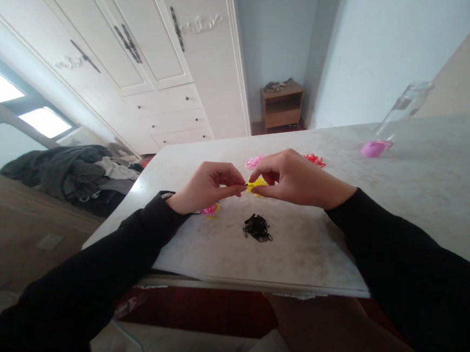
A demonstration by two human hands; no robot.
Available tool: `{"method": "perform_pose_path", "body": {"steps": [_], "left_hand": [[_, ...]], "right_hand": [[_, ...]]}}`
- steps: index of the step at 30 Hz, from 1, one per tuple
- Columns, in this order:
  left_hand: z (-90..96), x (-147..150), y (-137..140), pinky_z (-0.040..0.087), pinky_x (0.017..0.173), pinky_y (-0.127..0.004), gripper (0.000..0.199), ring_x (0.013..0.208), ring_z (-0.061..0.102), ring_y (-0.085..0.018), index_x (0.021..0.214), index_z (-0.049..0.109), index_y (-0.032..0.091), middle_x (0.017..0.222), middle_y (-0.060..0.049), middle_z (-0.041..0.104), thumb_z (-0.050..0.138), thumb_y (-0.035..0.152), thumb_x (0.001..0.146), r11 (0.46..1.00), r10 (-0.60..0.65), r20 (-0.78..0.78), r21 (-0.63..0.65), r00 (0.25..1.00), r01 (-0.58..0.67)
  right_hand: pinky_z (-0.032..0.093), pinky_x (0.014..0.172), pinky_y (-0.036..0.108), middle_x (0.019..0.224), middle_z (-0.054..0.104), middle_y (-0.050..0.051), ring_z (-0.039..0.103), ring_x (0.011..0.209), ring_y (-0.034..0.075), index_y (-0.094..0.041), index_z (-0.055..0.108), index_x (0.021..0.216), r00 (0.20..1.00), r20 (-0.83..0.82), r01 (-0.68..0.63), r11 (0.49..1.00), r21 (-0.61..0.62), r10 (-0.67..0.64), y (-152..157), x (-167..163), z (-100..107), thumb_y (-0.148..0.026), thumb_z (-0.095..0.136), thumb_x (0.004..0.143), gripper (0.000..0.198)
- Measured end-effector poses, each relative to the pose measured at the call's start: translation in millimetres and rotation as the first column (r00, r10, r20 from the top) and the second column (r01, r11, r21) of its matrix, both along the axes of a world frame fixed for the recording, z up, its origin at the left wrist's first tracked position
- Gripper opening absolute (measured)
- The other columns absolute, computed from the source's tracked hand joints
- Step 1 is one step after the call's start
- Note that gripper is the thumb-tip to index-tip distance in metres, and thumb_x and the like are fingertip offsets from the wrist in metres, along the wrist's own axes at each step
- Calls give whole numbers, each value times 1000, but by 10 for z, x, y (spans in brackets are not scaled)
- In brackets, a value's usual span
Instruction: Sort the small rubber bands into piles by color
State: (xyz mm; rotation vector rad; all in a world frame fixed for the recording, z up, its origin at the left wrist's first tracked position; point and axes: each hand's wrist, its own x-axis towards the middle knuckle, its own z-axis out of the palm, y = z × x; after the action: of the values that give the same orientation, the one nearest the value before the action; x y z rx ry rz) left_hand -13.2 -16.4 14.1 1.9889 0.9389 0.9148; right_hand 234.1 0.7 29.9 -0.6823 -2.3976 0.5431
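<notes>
1 tiny item [246,185], indistinct in left hand [213,185], yellow pile [259,184] part-hidden

Blk loops [257,228], ylw loops [259,183]; wht tbl [221,253] w/ gry mottling.

And here's the left arm [84,272], black-sleeved, slanting up from the lower left, its left hand [207,187] at mid-frame, thumb and forefinger pressed tight! Opposite, the right arm [407,260] angles in from the lower right, the right hand [290,176] arched, knuckles high, fingers curled, thumb extended beneath, fingertips nearly meeting the left's.
</notes>
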Motion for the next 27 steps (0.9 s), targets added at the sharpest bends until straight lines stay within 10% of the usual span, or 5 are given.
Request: {"method": "perform_pose_path", "body": {"steps": [27], "left_hand": [[-73, 12, 45, 69, 75, -30, 16, 75, 79, -16, 89, 80, 16, 85, -7, 84, 87, 29, 84, 996, 34, -48, 87, 998, -30]], "right_hand": [[35, 67, 32, 69, 67, 2, 52, 64, 14, -15, 87, 101, 920, 209, 337, 941, 4, -331, 36, -5, -16, -21, 74, 88, 19]]}}
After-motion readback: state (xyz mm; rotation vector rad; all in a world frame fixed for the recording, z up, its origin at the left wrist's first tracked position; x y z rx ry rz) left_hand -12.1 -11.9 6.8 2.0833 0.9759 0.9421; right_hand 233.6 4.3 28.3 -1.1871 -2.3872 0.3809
